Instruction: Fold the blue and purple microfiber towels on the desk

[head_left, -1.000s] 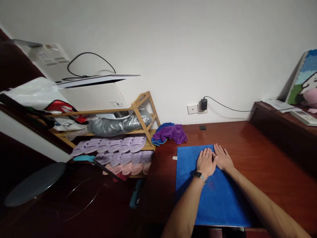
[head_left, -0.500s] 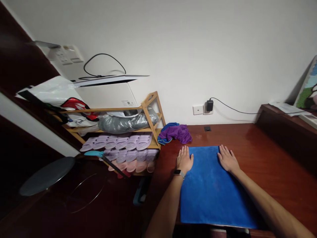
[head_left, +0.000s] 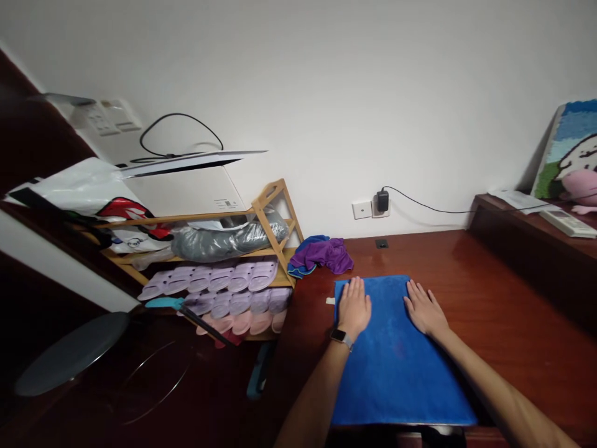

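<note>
The blue cloth [head_left: 387, 361] lies flat on the table [head_left: 504, 298], its long axis appearing to run from the table's near edge toward the wall [head_left: 298, 112]. Its far edge lies roughly parallel to the wall. The left hand [head_left: 354, 309] rests palm down along the left edge, fingers straight, close together and grasping nothing; the right hand [head_left: 425, 309] lies on the right edge, fingers extended, slightly spread and likewise released. Both forearms partly cover the sides. A crumpled purple cloth [head_left: 326, 254] sits just beyond the far left corner; a white tag [head_left: 330, 301] shows at the left edge. The rack [head_left: 270, 218] stands left of the table.
</note>
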Action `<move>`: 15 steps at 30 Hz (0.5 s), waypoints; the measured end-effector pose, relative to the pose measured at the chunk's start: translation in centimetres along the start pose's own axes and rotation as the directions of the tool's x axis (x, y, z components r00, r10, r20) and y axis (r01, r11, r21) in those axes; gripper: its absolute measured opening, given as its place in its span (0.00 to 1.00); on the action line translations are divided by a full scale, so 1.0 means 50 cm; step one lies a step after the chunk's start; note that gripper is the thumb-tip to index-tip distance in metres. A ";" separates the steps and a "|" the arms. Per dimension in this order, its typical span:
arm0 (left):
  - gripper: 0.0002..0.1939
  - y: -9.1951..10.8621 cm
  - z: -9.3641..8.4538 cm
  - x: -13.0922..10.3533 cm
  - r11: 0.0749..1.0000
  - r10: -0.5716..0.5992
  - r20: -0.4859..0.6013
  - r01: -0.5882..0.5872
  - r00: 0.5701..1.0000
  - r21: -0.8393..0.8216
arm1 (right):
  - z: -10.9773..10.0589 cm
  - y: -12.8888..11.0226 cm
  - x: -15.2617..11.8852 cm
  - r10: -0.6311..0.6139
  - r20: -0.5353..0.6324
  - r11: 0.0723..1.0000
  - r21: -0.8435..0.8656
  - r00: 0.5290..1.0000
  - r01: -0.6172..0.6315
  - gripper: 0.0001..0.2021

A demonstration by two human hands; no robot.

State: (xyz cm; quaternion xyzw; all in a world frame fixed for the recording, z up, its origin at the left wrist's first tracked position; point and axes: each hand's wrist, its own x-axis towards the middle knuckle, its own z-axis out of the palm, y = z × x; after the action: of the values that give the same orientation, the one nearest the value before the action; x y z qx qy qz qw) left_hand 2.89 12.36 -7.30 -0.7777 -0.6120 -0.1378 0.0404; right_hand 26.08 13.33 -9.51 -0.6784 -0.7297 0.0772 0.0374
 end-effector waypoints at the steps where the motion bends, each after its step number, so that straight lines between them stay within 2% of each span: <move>1: 0.32 0.037 0.010 0.001 0.999 0.028 0.006 -0.028 1.000 -0.032 | 0.000 0.001 0.000 -0.001 0.000 1.000 -0.005 1.000 0.001 0.35; 4: 0.34 0.143 0.043 0.007 0.989 0.076 0.054 -0.068 0.996 -0.135 | 0.004 0.007 0.001 -0.019 -0.004 0.999 -0.033 1.000 0.018 0.34; 6: 0.35 0.182 0.058 0.010 0.983 0.082 0.086 -0.066 0.993 -0.174 | 0.005 0.010 0.000 -0.033 -0.005 0.998 -0.051 0.999 0.033 0.34; 7: 0.35 0.186 0.060 0.009 0.981 0.080 0.094 -0.062 0.992 -0.183 | 0.005 0.010 0.000 -0.036 -0.005 0.998 -0.054 0.999 0.035 0.34; 8: 0.36 0.180 0.059 0.007 0.981 0.075 0.097 -0.056 0.992 -0.186 | 0.005 0.010 0.000 -0.032 -0.004 0.998 -0.054 0.999 0.031 0.34; 10: 0.36 0.138 0.050 -0.003 0.985 0.049 0.091 -0.033 0.995 -0.169 | 0.003 0.009 -0.001 -0.016 -0.002 0.999 -0.044 1.000 0.016 0.34; 15: 0.34 -0.014 0.017 -0.050 0.993 -0.114 0.055 0.115 0.992 -0.026 | -0.006 0.001 -0.003 0.006 0.006 1.000 -0.021 1.000 -0.006 0.35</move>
State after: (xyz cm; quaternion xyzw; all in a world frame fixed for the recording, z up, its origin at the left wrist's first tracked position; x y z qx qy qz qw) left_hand 1.84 10.37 -8.84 -0.7452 -0.6544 -0.1279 0.0049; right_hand 26.20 13.20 -9.21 -0.6807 -0.7285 0.0718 0.0276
